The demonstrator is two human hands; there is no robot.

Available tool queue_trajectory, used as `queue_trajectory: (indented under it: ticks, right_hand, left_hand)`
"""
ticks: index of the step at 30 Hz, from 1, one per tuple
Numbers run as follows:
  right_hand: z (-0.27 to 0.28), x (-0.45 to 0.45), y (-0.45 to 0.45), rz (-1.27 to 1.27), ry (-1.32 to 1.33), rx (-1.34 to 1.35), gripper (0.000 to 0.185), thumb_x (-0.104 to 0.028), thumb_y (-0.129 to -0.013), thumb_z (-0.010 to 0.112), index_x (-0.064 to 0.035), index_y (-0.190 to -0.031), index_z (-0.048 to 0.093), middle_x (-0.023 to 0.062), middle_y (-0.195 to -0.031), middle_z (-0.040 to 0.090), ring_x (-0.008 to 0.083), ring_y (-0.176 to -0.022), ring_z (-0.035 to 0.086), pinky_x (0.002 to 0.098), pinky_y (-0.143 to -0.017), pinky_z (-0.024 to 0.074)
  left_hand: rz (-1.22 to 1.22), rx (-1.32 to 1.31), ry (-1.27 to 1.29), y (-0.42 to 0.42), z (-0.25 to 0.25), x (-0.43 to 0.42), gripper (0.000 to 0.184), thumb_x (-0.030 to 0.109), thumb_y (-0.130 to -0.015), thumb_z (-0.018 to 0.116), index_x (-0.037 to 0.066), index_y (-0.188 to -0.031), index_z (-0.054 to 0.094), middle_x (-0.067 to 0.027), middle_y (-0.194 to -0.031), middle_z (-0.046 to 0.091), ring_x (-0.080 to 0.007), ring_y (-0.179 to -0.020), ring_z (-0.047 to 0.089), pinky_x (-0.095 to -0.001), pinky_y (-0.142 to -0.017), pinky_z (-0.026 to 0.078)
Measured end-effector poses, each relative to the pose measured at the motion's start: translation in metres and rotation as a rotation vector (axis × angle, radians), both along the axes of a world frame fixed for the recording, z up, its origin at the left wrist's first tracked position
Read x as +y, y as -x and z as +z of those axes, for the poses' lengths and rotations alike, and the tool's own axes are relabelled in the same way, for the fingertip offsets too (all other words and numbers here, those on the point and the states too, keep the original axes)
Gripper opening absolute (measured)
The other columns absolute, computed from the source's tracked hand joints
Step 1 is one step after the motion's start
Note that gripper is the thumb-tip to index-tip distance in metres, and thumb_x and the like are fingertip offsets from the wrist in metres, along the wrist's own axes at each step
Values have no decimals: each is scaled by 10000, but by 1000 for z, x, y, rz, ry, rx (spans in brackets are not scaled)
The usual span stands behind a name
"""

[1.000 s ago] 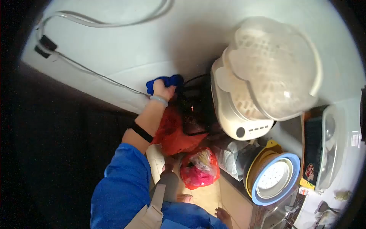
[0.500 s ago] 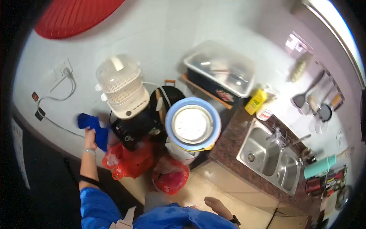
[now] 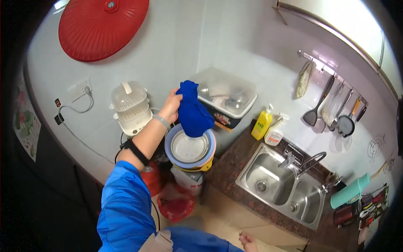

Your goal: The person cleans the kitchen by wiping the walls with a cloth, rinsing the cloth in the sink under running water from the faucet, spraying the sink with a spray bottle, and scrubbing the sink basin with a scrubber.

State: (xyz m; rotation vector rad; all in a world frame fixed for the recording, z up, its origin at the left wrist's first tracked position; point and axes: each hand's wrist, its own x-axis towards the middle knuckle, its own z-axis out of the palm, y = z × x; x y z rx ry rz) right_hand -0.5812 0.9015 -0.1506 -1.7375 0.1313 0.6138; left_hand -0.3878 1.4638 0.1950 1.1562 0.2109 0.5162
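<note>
My left hand (image 3: 172, 106) is closed on a blue cloth (image 3: 193, 111), which hangs over nested basins. The cloth's lower end overlaps the white inner basin (image 3: 189, 149) in view; whether they touch, I cannot tell. Around that sits a blue basin (image 3: 169, 145), with a yellow rim showing beneath. Low at the bottom edge is my right hand (image 3: 248, 242), holding nothing visible, its fingers loosely bent and apart. Just behind the cloth stands a dark storage box with a clear lid (image 3: 226, 86).
A cream steamer (image 3: 132, 111) stands left of my arm. To the right are a double sink (image 3: 268, 180), a yellow soap bottle (image 3: 262, 124) and a spray bottle (image 3: 275, 132). Utensils such as a spatula (image 3: 312, 115) hang on the wall. A red basin (image 3: 178, 210) is on the floor.
My left hand has carried the blue cloth from the left wall, beside the steamer, rightward and up to above the basins. My right hand has dropped lower in view. The camera view has shifted.
</note>
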Motion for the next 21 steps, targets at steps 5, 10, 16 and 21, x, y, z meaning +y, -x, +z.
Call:
queue_trajectory:
  ticks: [5, 10, 16, 21]
  right_hand:
    - [22, 47, -56, -40, -4, -13, 376, -220, -925, 597, 0, -1230, 581, 124, -1220, 607, 235, -1140, 540, 351, -991, 396]
    - [58, 105, -174, -94, 13, -108, 382, -229, -920, 599, -5, -1229, 582, 121, -1211, 610, 233, -1126, 545, 351, -973, 398]
    - [115, 155, -318, -186, 50, -262, 388, -240, -914, 601, -12, -1227, 583, 117, -1201, 613, 231, -1108, 551, 352, -951, 402]
    - [143, 169, -400, -237, 84, -400, 393, -250, -909, 602, -17, -1226, 584, 114, -1193, 616, 230, -1094, 556, 352, -932, 404]
  left_hand:
    - [376, -120, -130, -120, 71, 61, 396, 150, -974, 457, 121, -1339, 308, -139, -1088, 554, -245, -889, 605, -426, -708, 572]
    - [710, -411, -472, -220, 190, 112, 416, 204, -971, 520, 116, -1348, 368, -107, -1202, 534, -200, -1036, 530, -343, -907, 445]
    - [820, -728, -566, -345, 319, 151, 415, 189, -924, 556, 77, -1302, 423, -182, -1285, 500, -281, -1179, 488, -356, -999, 377]
    - [662, -633, -476, -460, 315, 103, 433, 249, -950, 495, 87, -1339, 394, -223, -1275, 526, -335, -1185, 506, -384, -1002, 384]
